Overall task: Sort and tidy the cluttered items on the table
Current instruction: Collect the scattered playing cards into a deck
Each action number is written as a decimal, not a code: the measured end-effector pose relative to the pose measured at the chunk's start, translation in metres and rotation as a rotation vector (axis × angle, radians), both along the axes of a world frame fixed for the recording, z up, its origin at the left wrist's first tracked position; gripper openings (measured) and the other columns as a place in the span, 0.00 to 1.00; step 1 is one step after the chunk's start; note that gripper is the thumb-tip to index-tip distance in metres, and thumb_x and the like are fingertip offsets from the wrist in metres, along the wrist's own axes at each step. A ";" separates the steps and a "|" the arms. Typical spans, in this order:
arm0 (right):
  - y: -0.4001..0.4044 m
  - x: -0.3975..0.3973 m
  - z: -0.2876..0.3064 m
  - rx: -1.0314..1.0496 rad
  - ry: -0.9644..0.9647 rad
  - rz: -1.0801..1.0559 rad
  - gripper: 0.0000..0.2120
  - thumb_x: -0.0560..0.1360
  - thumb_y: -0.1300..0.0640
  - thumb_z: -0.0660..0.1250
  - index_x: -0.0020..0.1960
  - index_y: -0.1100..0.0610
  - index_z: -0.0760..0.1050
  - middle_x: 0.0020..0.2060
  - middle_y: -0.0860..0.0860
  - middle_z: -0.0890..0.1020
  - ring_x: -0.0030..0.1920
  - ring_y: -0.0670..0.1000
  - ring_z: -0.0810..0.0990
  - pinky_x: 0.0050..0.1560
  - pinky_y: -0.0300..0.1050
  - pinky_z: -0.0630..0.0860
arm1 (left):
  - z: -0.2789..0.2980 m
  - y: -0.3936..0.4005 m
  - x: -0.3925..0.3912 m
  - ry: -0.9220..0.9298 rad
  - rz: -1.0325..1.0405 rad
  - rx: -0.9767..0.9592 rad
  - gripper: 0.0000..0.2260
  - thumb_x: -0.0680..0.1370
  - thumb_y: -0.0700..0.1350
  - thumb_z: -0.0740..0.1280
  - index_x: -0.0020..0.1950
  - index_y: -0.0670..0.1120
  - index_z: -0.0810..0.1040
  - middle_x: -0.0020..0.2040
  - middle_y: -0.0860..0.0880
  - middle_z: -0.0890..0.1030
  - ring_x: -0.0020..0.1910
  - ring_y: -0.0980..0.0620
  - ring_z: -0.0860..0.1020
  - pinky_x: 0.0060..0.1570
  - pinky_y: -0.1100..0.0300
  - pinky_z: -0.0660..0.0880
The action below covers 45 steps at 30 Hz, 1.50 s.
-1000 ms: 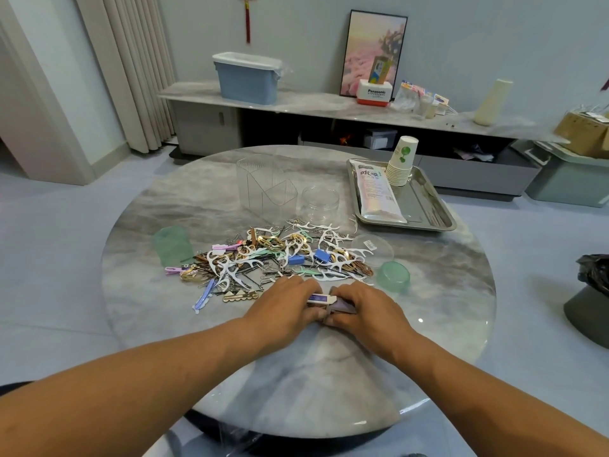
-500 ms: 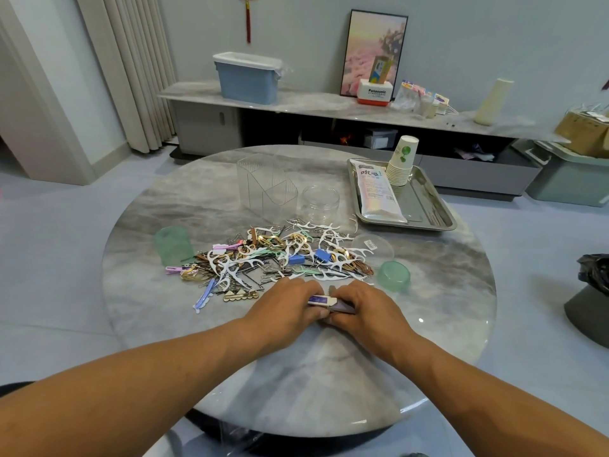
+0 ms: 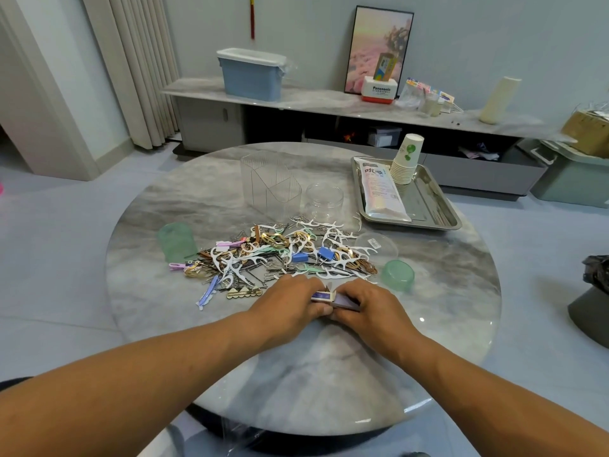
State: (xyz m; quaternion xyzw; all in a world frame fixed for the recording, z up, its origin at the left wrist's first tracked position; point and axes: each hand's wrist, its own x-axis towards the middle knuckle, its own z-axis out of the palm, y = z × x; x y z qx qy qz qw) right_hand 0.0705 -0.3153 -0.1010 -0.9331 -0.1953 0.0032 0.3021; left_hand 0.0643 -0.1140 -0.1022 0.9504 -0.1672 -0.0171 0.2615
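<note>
A heap of small clutter (image 3: 280, 255), with white floss picks, hair clips, pins and blue clips, lies in the middle of the round marble table (image 3: 204, 351). Just in front of it, both my hands hold one small purple and white box (image 3: 324, 296) low over the tabletop. My left hand (image 3: 290, 305) grips its white left end. My right hand (image 3: 369, 308) grips its purple right part. The box's underside is hidden by my fingers.
A clear divided organizer (image 3: 270, 186) and a clear round jar (image 3: 324, 201) stand behind the heap. A green cup (image 3: 176, 242) lies at left, a green lid (image 3: 398, 276) and a clear lid (image 3: 375, 245) at right. A metal tray (image 3: 428, 209) holds paper cups (image 3: 406, 163) and a packet (image 3: 382, 192).
</note>
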 end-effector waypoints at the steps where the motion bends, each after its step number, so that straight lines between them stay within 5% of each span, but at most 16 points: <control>1: -0.001 0.000 0.000 -0.010 0.006 0.011 0.09 0.73 0.44 0.74 0.49 0.46 0.79 0.42 0.44 0.79 0.44 0.44 0.75 0.45 0.47 0.73 | 0.000 0.000 -0.001 -0.001 0.001 0.002 0.11 0.80 0.59 0.66 0.55 0.53 0.75 0.53 0.50 0.78 0.54 0.47 0.72 0.45 0.54 0.64; 11: -0.004 0.002 0.000 0.178 0.091 -0.002 0.09 0.70 0.51 0.77 0.48 0.43 0.80 0.42 0.42 0.82 0.43 0.45 0.79 0.45 0.49 0.76 | 0.007 0.006 0.001 0.167 0.024 -0.320 0.07 0.76 0.54 0.73 0.49 0.54 0.80 0.45 0.53 0.82 0.47 0.52 0.79 0.50 0.52 0.75; 18: -0.004 -0.001 0.003 -0.027 -0.017 0.065 0.08 0.76 0.47 0.70 0.48 0.49 0.75 0.43 0.45 0.79 0.45 0.47 0.76 0.46 0.51 0.75 | 0.005 0.003 0.001 0.130 0.049 -0.265 0.10 0.76 0.59 0.72 0.50 0.54 0.79 0.45 0.53 0.81 0.46 0.53 0.78 0.49 0.51 0.76; 23: 0.003 -0.005 0.007 -0.442 -0.145 0.165 0.13 0.83 0.42 0.58 0.57 0.50 0.71 0.51 0.50 0.77 0.51 0.55 0.75 0.47 0.52 0.70 | 0.004 0.000 -0.004 0.016 0.073 -0.180 0.12 0.73 0.62 0.74 0.46 0.57 0.77 0.42 0.56 0.79 0.44 0.56 0.75 0.39 0.59 0.68; 30: 0.000 0.001 0.014 -0.449 -0.086 0.232 0.15 0.83 0.42 0.58 0.64 0.48 0.71 0.55 0.50 0.78 0.53 0.54 0.76 0.51 0.53 0.73 | 0.006 0.004 -0.004 0.021 0.025 -0.171 0.14 0.71 0.61 0.76 0.48 0.54 0.78 0.45 0.56 0.78 0.46 0.58 0.74 0.45 0.57 0.73; 35: 0.001 0.006 0.020 -0.467 -0.016 0.257 0.13 0.81 0.39 0.60 0.50 0.49 0.69 0.47 0.48 0.76 0.48 0.53 0.74 0.46 0.52 0.70 | 0.005 0.009 -0.002 0.040 -0.021 -0.267 0.12 0.71 0.57 0.77 0.48 0.57 0.79 0.46 0.58 0.80 0.47 0.61 0.76 0.47 0.58 0.75; 40: -0.001 0.010 0.021 -0.480 -0.005 0.294 0.18 0.81 0.37 0.59 0.53 0.51 0.72 0.48 0.50 0.77 0.48 0.55 0.75 0.49 0.56 0.73 | 0.007 0.012 0.003 0.101 -0.062 -0.303 0.12 0.70 0.55 0.79 0.48 0.56 0.80 0.48 0.56 0.81 0.47 0.58 0.78 0.50 0.52 0.77; 45: -0.004 0.007 0.015 -0.395 -0.053 0.281 0.13 0.81 0.40 0.61 0.48 0.49 0.69 0.46 0.50 0.77 0.46 0.53 0.74 0.47 0.52 0.71 | 0.010 0.011 0.005 0.141 -0.006 -0.357 0.10 0.72 0.53 0.78 0.47 0.54 0.79 0.46 0.56 0.81 0.44 0.58 0.78 0.46 0.57 0.75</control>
